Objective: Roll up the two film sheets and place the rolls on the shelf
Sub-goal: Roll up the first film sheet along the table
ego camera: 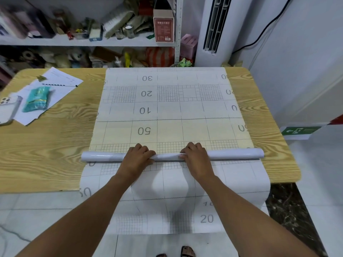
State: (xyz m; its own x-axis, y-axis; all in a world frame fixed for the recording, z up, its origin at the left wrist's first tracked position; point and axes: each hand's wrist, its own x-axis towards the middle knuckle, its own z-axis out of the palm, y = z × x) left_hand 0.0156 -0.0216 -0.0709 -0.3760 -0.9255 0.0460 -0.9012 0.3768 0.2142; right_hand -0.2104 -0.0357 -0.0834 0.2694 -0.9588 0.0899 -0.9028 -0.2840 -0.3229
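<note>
At the left of the wood-grain bench (46,145), a phone (8,108), a teal packet (36,99) and loose papers (57,80) lie well apart from the work. Across the middle, the film roll (104,156) lies with its long axis running left to right, square to your forearms. It sits on a gridded film sheet (167,108) that spreads away to the far edge. More gridded film hangs off the near edge toward the floor; whether that is the second sheet cannot be told. Your left hand (138,157) and right hand (195,157) both clasp the roll near its middle, fingers curled over the top. Neither is nearer than the other, and both ends are free. The rolling looks partly done, and the next turn likely calls for even pressure from both hands. Straight ahead beyond the bench, the shelf (74,42) is crowded with clutter. A red carton (164,29) stands open-topped at its right end, contents hidden. Finding room there for a long roll may be hard. At right stand a white air-conditioner tower (213,25) and a green exit sign (298,130).
</note>
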